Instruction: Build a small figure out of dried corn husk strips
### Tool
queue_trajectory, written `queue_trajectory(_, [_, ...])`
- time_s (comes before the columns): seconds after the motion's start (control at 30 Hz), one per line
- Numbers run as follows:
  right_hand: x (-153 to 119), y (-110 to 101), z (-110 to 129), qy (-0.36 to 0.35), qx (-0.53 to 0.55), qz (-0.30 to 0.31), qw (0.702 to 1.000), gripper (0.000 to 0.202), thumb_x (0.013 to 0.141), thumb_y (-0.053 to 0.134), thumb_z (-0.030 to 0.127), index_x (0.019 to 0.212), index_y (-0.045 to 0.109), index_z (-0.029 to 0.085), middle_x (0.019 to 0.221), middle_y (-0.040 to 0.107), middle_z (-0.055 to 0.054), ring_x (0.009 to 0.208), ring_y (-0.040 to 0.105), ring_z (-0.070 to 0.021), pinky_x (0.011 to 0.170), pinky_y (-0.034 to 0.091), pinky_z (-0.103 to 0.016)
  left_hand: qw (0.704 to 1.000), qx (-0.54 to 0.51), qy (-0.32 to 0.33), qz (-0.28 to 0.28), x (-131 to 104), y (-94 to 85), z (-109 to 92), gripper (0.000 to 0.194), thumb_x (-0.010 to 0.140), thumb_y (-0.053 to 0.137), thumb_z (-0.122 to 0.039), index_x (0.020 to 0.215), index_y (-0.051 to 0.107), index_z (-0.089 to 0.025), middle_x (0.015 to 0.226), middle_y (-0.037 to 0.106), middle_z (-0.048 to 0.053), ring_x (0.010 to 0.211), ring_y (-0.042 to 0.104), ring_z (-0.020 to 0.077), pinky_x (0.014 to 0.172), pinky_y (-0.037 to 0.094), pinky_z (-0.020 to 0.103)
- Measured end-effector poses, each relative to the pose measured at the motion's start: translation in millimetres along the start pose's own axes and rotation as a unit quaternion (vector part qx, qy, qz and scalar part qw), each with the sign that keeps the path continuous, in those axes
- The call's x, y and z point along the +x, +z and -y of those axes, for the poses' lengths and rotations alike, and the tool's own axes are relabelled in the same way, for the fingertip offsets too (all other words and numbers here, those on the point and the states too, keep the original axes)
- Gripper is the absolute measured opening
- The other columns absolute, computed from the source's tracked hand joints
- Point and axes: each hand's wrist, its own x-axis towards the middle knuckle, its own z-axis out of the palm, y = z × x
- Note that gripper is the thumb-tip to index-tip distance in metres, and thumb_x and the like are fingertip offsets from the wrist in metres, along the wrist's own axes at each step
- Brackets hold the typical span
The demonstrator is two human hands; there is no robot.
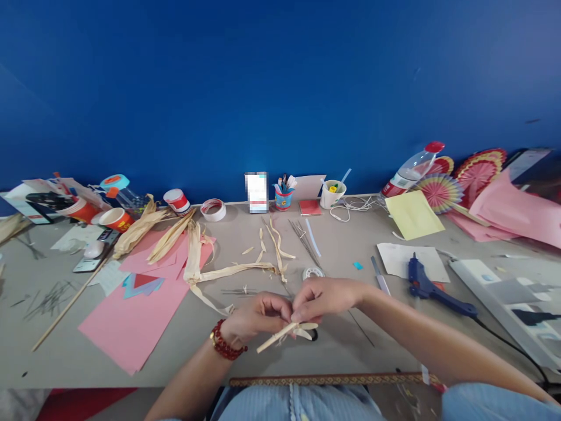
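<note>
Close to the table's front edge, my left hand point(263, 314) and my right hand point(323, 297) meet with their fingertips pinched together. Between them is a small pale corn husk figure point(277, 337), with a narrow stem-like end to the left and leaf-shaped pieces to the right. Both hands grip it near its middle, and fingers cover part of it. A red bead bracelet point(227, 345) circles my left wrist. Just beyond the hands lies a white tape roll point(312, 273). Long strips of corn husk point(236, 271) stretch across the table to the left.
On the right are a blue glue gun point(418, 278) with its cord, a knife point(380, 275) and a power strip point(504, 310). Pink paper sheets point(127, 327) lie left. A phone point(256, 192), a pen cup point(283, 200) and a bottle point(412, 169) stand along the blue wall.
</note>
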Motion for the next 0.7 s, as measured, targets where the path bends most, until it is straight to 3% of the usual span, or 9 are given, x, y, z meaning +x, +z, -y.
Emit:
queue_trajectory(0.3, [3,-3,1,0.037,0.02,0.036,0.998,0.049,0.085,0.059,0.056,0.059,0.052,0.015,0.051,0.04,0.007,0.049,0.03,-0.0057,0.05,0.024,-0.024,0.999,0.031,0.014,0.026,0,3.2,-7,0.031,0.065,0.084,-0.04,0.07,0.072,-0.012,0.068,0.068,0.004,0.058,0.056,0.0105,0.059,0.045,0.021])
queue_trajectory(0.43, [-1,-6,0,0.051,0.018,0.046,0.997,0.051,0.086,0.059,0.058,0.059,0.052,0.015,0.051,0.04,0.007,0.048,0.03,-0.0056,0.049,0.023,-0.024,0.998,0.057,0.021,0.01,0,1.7,-7,0.028,0.067,0.083,-0.037,0.069,0.071,-0.012,0.068,0.066,0.003,0.061,0.056,0.0109,0.061,0.043,0.022])
queue_trajectory(0.7, [-15,-14,8,0.015,-0.056,-0.094,0.994,0.055,0.096,0.039,0.06,0.064,0.051,0.016,0.057,0.043,0.005,0.054,0.036,-0.0088,0.055,0.031,-0.023,0.997,0.046,0.026,-0.06,2,1.2,-8,0.023,0.066,0.083,-0.032,0.07,0.07,-0.013,0.071,0.069,0.005,0.063,0.056,0.0119,0.06,0.04,0.024])
